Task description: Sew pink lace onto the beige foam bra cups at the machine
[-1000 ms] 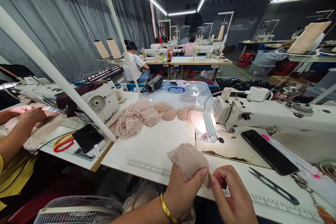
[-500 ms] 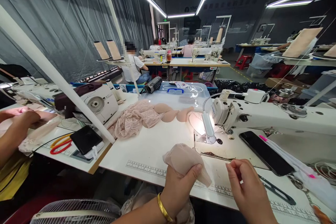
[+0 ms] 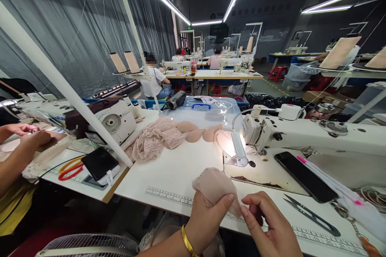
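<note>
My left hand (image 3: 208, 219), with a gold bangle at the wrist, is closed around a beige padded bra cup (image 3: 214, 184) and holds it just above the white table's (image 3: 181, 164) front edge. My right hand (image 3: 268, 225) is beside it, thumb and forefinger pinched at the cup's right edge. Black thread snips (image 3: 310, 213) lie on the table right of my right hand. A white sewing machine (image 3: 301, 132) stands behind, its lamp lit over the needle plate.
A black phone (image 3: 306, 176) lies on the machine bed. Pink lace fabric (image 3: 157, 136) and several more cups (image 3: 196, 133) lie further back. A co-worker's hands (image 3: 30, 138) work at the left machine. A fan (image 3: 90, 245) sits below the table edge.
My right hand pulled away to the right of the cup half a second ago and has now come back to pinch its edge. The left hand kept its hold.
</note>
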Demonstrator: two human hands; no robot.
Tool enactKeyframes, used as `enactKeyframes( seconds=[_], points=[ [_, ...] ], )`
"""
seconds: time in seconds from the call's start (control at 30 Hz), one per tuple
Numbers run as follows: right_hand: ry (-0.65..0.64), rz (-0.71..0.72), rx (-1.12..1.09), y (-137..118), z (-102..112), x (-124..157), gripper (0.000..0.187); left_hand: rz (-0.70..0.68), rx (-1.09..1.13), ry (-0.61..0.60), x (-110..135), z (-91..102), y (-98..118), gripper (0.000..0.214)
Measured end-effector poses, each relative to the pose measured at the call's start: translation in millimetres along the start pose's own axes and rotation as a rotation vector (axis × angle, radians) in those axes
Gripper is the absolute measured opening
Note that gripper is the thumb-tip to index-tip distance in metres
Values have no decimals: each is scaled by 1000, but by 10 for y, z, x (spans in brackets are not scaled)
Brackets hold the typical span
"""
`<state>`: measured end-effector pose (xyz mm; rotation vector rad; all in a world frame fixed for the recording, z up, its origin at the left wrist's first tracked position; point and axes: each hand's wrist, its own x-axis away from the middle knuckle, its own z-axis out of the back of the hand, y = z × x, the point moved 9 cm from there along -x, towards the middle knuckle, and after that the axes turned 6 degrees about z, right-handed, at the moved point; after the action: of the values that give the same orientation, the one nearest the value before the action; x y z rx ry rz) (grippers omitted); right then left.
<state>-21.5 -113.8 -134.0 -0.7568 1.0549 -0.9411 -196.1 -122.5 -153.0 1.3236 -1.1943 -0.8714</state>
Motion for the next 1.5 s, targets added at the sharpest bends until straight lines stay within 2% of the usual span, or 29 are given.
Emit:
enactKeyframes(
  seconds=[0.23,0.33,0.43,0.5,0.57,0.67,0.73,0.77,0.87,0.93,1.03,1.13,1.33,1.43,1.5],
  points=[
    [37,93,146,-72,-74,-29,27,-24,-8,-33,22,-38,31,43],
    [84,197,284,-97,-61,-7,21,-43,0,-30,16,-36,48,42],
    [106,359,402,-130,-53,-42,17,-37,28,-31,26,-52,36,42],
    [148,465,528,-118,27,-116,17,-15,51,-25,44,-51,14,43],
    [220,490,652,-34,199,-218,18,8,89,-10,56,-23,-6,47],
    [271,372,665,168,476,-316,17,49,152,2,28,32,-49,53],
    [226,213,538,312,537,-288,21,79,214,-10,-21,45,-87,52],
    [175,111,428,386,503,-246,26,95,255,-24,-47,38,-109,51],
    [-37,-177,8,508,164,-39,42,138,376,-67,-104,-15,-165,48],
    [-151,-320,-271,478,-100,80,49,149,400,-102,-112,-63,-177,45],
    [-185,-471,-588,391,-306,122,55,135,365,-152,-93,-116,-154,42],
    [-152,-548,-748,330,-357,76,51,123,302,-138,-69,-93,-135,44],
    [-179,-625,-876,344,-466,133,51,140,269,-114,-41,-74,-161,47],
    [-128,-594,-784,425,-368,146,52,131,273,-99,-50,-68,-177,50],
    [5,-498,-585,437,-147,111,53,130,255,-84,-63,-50,-198,54]
  ],
)
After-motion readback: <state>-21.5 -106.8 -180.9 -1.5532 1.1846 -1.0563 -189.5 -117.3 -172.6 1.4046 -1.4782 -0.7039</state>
